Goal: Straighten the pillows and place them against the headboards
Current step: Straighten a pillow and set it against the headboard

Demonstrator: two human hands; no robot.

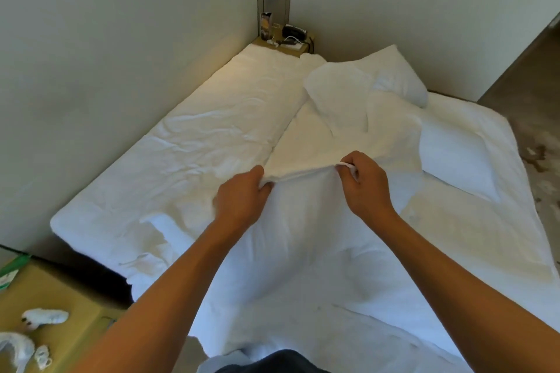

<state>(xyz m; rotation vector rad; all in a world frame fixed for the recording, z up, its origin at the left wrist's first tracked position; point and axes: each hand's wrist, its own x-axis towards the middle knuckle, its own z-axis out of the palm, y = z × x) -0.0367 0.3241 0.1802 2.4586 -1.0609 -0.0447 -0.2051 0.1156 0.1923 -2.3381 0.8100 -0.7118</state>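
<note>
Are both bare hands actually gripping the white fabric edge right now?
Touching. The head view shows the left hand and right hand each pinching the raised white fabric edge, which is stretched between them.

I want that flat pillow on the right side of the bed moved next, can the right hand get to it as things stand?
Probably yes, once freed. The right hand is pinching the white cover with the left hand. The flat pillow lies uncovered just to its right, with nothing in between.
</note>
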